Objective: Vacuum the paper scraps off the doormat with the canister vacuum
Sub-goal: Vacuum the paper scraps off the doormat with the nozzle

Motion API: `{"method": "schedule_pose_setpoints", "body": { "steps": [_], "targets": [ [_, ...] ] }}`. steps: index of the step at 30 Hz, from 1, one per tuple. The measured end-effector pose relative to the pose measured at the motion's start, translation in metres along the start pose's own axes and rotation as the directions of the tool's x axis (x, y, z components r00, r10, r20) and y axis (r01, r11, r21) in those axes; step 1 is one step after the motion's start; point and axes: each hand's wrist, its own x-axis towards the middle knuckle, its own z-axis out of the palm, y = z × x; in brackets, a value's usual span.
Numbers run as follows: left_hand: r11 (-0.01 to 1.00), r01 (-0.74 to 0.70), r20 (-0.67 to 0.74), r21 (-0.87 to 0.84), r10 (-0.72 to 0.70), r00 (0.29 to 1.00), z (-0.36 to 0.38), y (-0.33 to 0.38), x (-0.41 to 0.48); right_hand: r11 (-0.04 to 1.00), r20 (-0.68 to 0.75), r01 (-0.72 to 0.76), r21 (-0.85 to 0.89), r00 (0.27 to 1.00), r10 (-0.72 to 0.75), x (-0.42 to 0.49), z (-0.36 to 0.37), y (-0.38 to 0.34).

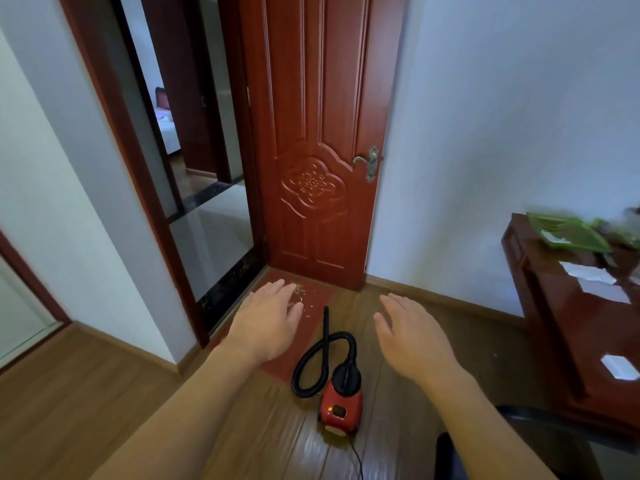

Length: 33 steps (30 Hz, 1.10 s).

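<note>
A small red canister vacuum (341, 405) stands on the wooden floor, its black hose (313, 362) looped beside it and the black nozzle (326, 323) lying on the red doormat (313, 327). Pale paper scraps (302, 296) lie scattered on the mat's far part, by the door. My left hand (268, 320) hovers flat over the mat, fingers straight, holding nothing. My right hand (414, 336) is held out flat to the right of the vacuum, also holding nothing. Both hands are well above the floor.
A red-brown wooden door (322, 140) stands open behind the mat, with a dark threshold (228, 289) and doorway to the left. A dark wooden table (581, 306) with papers and a green tray is at the right. The vacuum's cord (356, 459) trails toward me.
</note>
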Motion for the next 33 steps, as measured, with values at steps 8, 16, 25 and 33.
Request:
{"method": "schedule_pose_setpoints", "body": {
  "steps": [8, 16, 25, 33],
  "targets": [
    [0.998, -0.023, 0.02, -0.059, 0.025, 1.0, 0.015, -0.053, 0.081, 0.998, 0.055, -0.052, -0.046, 0.997, 0.054, 0.077, 0.035, -0.022],
    [0.994, -0.095, 0.067, -0.049, 0.098, 0.993, 0.023, -0.106, 0.183, 0.991, 0.054, -0.13, -0.031, 0.99, 0.131, 0.162, 0.065, -0.049],
    [0.984, -0.167, 0.203, -0.061, 0.176, 0.963, 0.051, -0.102, 0.27, 0.963, 0.063, -0.268, -0.03, 0.961, 0.269, 0.217, 0.082, -0.031],
    [0.993, -0.12, 0.282, -0.021, 0.121, 0.952, 0.107, -0.08, 0.338, 0.966, 0.16, -0.255, -0.031, 0.953, 0.257, 0.28, 0.112, 0.031]
  ]
}}
